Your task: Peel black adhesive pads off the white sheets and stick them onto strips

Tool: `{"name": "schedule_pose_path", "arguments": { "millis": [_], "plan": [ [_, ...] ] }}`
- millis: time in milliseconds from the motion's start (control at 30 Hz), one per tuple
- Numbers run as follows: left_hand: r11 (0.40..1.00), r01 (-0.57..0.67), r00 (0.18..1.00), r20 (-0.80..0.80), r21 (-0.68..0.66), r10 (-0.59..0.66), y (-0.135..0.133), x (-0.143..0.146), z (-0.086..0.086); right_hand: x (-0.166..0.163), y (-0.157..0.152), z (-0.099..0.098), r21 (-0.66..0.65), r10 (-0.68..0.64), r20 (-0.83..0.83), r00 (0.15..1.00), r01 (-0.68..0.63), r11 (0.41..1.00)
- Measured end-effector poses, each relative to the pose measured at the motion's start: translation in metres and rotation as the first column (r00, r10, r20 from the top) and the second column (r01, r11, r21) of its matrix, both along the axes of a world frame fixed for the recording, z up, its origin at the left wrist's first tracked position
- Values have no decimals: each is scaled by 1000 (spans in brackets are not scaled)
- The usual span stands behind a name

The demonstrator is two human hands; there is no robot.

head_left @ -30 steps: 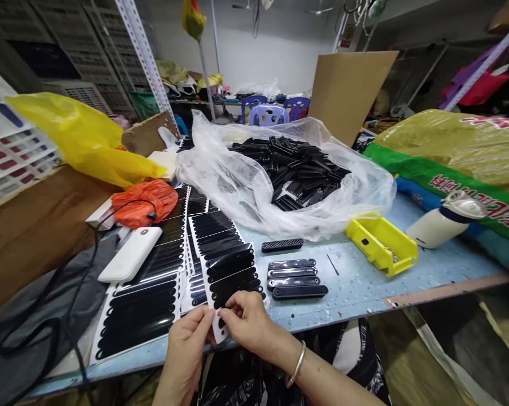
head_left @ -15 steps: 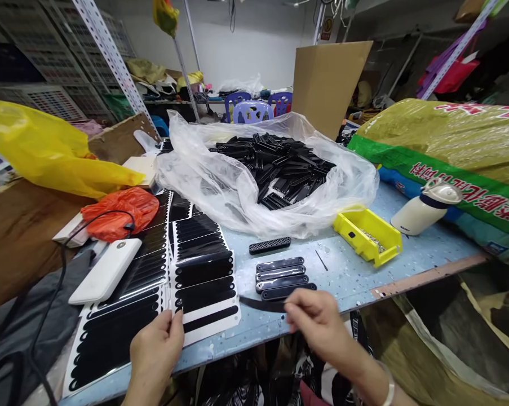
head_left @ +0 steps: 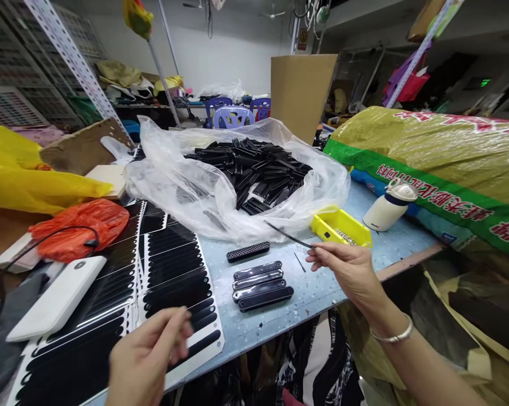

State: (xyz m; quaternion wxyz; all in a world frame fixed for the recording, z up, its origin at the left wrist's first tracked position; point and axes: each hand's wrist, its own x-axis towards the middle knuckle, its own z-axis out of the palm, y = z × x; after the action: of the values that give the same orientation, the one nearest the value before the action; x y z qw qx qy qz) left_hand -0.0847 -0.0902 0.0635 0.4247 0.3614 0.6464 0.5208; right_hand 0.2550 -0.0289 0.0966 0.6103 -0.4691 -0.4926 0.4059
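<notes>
My right hand (head_left: 345, 270) pinches one end of a thin black strip (head_left: 288, 234), raised over the table and seen almost edge-on. Low over the front of a sheet of black strips (head_left: 173, 254) is my left hand (head_left: 148, 352), fingers loosely bent, their tips slightly blurred, with nothing visible in them. Between the hands lie several stacked black bars (head_left: 258, 286) with holes at their ends. Just behind them is a black bar with a perforated pattern (head_left: 248, 251). A small thin dark rod (head_left: 300, 262) rests to their right.
A clear plastic bag (head_left: 169, 180) spreads open around a heap of black parts (head_left: 254, 169). Right of it stand a yellow bin (head_left: 322, 228) of small metal pieces and a white bottle (head_left: 383, 211). A white power bank (head_left: 57, 299) and red bag (head_left: 79, 228) lie left.
My right hand has risen to the right, lifting the black strip off the area beside the sheet. My left hand has come away from the sheet's edge. The view has shifted right.
</notes>
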Motion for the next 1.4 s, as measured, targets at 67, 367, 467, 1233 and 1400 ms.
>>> {"name": "schedule_pose_path", "arguments": {
  "millis": [67, 367, 467, 1233, 1400],
  "plan": [
    [987, 154, 964, 227, -46, -140, 24, 36, 15, -14, 5, 5, 56, 74, 59, 995, -78, 995],
    [941, 330, 830, 453, 70, -325, 87, 75, 21, -34, 11, 12, 217, 200, 514, 834, -352, 911],
    [927, 369, 772, 535, 63, -343, 86, 73, 17, -31, 13, 2, 218, 201, 557, 806, -376, 901],
    [969, 223, 863, 441, 107, -247, 101, 74, 16, -69, 69, -26, 340, 6, 808, 590, -473, 813],
    [963, 271, 962, -34, 8, -270, 110, 61, -1, -67, 83, -24, 55, 286, 646, 708, -417, 907]
  ]
}}
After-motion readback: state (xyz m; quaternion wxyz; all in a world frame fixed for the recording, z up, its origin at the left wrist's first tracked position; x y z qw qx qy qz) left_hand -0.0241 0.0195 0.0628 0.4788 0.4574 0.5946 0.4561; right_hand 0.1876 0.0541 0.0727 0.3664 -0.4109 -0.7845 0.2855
